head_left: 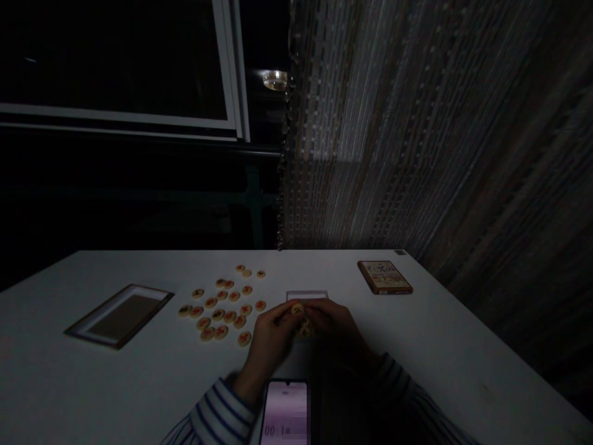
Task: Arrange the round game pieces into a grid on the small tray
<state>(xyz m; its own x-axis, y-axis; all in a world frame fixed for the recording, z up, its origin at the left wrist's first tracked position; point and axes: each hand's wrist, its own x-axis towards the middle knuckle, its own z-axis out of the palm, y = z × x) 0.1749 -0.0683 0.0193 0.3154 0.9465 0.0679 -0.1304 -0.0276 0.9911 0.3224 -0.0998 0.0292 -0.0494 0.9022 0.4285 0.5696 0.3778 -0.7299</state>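
Observation:
My left hand (271,334) and my right hand (338,324) meet near the middle of the table, fingers closed. Between their fingertips is a round Chinese chess piece (297,308) with a dark character on its face. Just below it, more pieces (304,332) show partly between the hands; the fingers hide the rest. Behind the fingers juts the pale rim of a shallow tray or box (306,294). To the left of my left hand, several chess pieces (217,314) with red or dark characters lie scattered, some overlapping.
An open shallow box part (92,334) lies at the left, and a closed decorated box (384,277) at the far right. A lit phone (285,411) is at the near edge between my forearms. Beyond the white table (152,383) hang string curtains (352,136); the room is dim.

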